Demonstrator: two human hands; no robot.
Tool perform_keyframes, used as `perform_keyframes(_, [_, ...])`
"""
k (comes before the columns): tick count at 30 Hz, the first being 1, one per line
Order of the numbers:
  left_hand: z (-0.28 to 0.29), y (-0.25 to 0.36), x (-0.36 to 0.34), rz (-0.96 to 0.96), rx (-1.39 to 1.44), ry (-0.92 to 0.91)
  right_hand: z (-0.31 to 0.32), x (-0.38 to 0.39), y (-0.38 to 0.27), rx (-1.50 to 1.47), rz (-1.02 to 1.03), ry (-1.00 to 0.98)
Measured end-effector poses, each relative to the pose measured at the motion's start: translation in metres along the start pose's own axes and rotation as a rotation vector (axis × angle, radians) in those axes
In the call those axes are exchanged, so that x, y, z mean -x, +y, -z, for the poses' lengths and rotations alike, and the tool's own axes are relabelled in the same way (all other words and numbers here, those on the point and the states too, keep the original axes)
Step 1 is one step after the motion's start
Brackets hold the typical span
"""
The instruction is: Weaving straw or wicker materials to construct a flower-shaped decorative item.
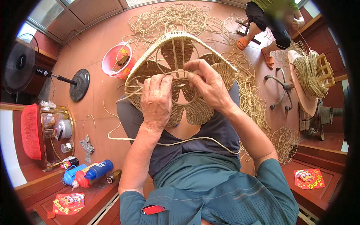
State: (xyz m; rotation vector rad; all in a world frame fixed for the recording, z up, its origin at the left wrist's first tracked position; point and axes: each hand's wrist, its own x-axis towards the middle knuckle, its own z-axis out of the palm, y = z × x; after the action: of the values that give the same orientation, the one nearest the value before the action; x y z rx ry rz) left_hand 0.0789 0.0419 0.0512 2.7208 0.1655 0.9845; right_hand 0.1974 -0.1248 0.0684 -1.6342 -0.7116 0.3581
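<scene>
A woven straw piece (pixel 177 52) with flower-like petals and a braided rim rests on my lap, its inner frame partly bare. Over its middle, my left hand (pixel 157 99) is closed, thumb and fingertips pinching a straw cord (pixel 179 71) against the frame. My right hand (pixel 210 84) meets it from the other side, thumb and curled forefinger closed on the same short stretch of cord. What lies right under the fingertips is partly hidden. A loose length of cord (pixel 198 138) runs across my thighs and trails off to the left.
Heaps of straw cord (pixel 176 18) spread over the floor ahead and to the right. A pink bucket (pixel 118 62) and a standing fan (pixel 22 60) are at left, near several bottles (pixel 99 169). At the far right sit another person (pixel 270 22) and a cord-laden stand (pixel 309 75).
</scene>
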Motion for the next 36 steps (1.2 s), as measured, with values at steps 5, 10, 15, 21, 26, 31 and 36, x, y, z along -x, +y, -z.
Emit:
perform_keyframes(5, [0.006, 0.002, -0.007, -0.080, -0.037, 0.000, 0.027, -0.014, 0.002, -0.082, 0.064, 0.005])
perform_keyframes(10, [-0.002, -0.002, -0.015, -0.098, 0.070, 0.004, 0.045, -0.026, -0.035, -0.237, 0.137, 0.020])
perform_keyframes(15, [-0.015, 0.001, -0.027, -0.070, 0.182, 0.078, 0.029, -0.023, -0.038, -0.309, 0.189, 0.150])
perform_keyframes(21, [-0.025, 0.006, -0.025, -0.009, 0.124, 0.129, 0.017, -0.002, -0.018, 0.098, 0.306, 0.248])
perform_keyframes(26, [-0.019, 0.016, -0.021, 0.009, 0.121, 0.038, 0.003, -0.005, -0.005, 0.424, 0.352, 0.152])
perform_keyframes(31, [-0.014, 0.016, -0.020, 0.057, 0.153, -0.033, -0.010, -0.014, -0.002, 0.468, 0.239, 0.054])
perform_keyframes(36, [-0.015, 0.017, -0.017, 0.085, 0.175, -0.009, -0.018, -0.009, 0.001, 0.422, 0.264, 0.091])
